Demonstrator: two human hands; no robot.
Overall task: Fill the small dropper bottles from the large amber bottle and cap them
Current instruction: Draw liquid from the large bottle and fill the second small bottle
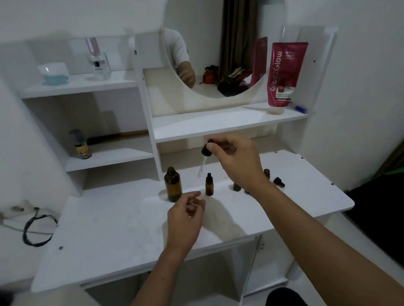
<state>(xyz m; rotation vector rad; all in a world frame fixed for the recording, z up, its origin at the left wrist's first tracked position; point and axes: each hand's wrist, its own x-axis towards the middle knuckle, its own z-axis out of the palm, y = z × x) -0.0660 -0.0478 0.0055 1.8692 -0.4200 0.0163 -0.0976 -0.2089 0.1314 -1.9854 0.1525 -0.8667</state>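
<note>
Holding the dropper (205, 156) up in my right hand (236, 160), fingertips pinching its black rubber bulb, glass pipette hanging down at a slant, tip above and a bit left of the capped small bottle (208, 184). Can't tell if the pipette carries liquid, too blurry. My left hand (184, 215) hovers low over the desk (120, 234), fingers loosely curled, gripping nothing, just in front of the large amber bottle (173, 184).

Large amber bottle stands uncapped at the desk's back edge, left of the capped small bottle. Another small bottle (236, 186) is mostly hidden behind my right wrist; a third, open one (267, 173) stands further right, with a loose dropper cap (279, 182) lying beside it.

Step in hand, I judge: carrying the dropper between the big bottle and a small open one. To do it well:
- keep the pinch light, any squeeze pushes drops out early
- bring the pipette closer to upright before moving so nothing runs out
- left hand should steady the receiving bottle at its base; these are light and tip easily
- centre the tip over the neck, lower it inside, then squeeze slowly
- swing wide of the capped bottle, my wrist is close to the ones behind it

Risk: knocking the hidden bottle with my forearm.
</note>
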